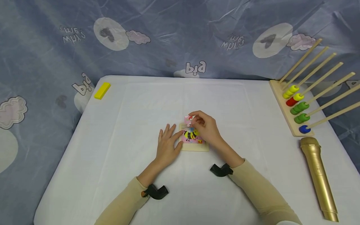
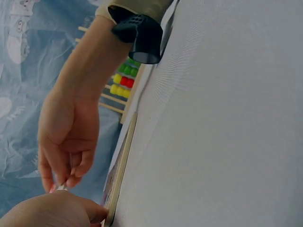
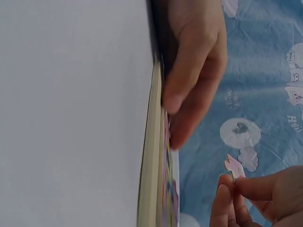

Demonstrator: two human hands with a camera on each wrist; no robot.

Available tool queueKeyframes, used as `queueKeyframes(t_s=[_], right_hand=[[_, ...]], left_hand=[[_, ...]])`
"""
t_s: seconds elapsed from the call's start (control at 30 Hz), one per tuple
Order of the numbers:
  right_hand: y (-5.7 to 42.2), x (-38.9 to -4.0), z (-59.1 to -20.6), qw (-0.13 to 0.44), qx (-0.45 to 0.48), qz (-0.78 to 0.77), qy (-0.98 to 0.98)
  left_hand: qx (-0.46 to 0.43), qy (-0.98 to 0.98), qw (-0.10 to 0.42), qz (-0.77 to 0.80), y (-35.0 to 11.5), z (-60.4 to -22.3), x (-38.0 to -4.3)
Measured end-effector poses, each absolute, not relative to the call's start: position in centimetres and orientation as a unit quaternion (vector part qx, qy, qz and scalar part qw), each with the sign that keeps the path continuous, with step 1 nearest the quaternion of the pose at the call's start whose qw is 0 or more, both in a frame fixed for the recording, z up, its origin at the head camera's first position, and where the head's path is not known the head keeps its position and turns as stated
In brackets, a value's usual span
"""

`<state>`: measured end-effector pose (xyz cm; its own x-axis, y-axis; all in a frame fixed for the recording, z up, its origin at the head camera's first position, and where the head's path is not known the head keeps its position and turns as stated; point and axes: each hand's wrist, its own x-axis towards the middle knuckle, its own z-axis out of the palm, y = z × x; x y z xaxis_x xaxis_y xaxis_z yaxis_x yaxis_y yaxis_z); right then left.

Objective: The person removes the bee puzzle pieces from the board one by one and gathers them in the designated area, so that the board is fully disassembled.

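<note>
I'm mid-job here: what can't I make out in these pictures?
Head: the full outline of the pink puzzle piece, partly covered by the right hand.
Head: the upper right corner of the puzzle board, behind that same hand.
Head: the tips of two abacus rods, cut off by the right edge.
Left wrist: the whole left hand, cut off by the bottom edge.
Right wrist: the board's face, seen too edge-on.

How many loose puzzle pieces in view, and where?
1: the pink piece, pinched in the right hand near the far edge of the puzzle board. Others may be hidden.
</note>
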<state>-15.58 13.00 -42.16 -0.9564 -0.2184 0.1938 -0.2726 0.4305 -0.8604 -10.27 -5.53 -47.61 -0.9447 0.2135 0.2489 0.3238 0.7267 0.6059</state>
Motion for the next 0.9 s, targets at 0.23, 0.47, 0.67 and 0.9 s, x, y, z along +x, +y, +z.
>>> queueKeyframes(t_s=[0.23, 0.47, 0.67, 0.9], right_hand=[[17.7, -17.1, -41.7, 0.035, 0.066, 0.477, -0.876], [22.2, -19.2, -42.3, 0.045, -0.007, 0.455, -0.889], [23.3, -20.1, -43.4, 0.037, -0.028, 0.437, -0.898], [23.5, -20.5, -44.6, 0.060, -0.012, 0.396, -0.916]], left_hand=[[-0.139, -0.926, 0.071, -0.343, -5.4, -47.4, -10.2], [-0.137, -0.927, 0.069, -0.343, -5.4, -47.4, -10.2], [-0.138, -0.926, 0.073, -0.343, -5.4, -47.7, -10.2], [-0.136, -0.927, 0.069, -0.342, -5.4, -47.5, -10.2]])
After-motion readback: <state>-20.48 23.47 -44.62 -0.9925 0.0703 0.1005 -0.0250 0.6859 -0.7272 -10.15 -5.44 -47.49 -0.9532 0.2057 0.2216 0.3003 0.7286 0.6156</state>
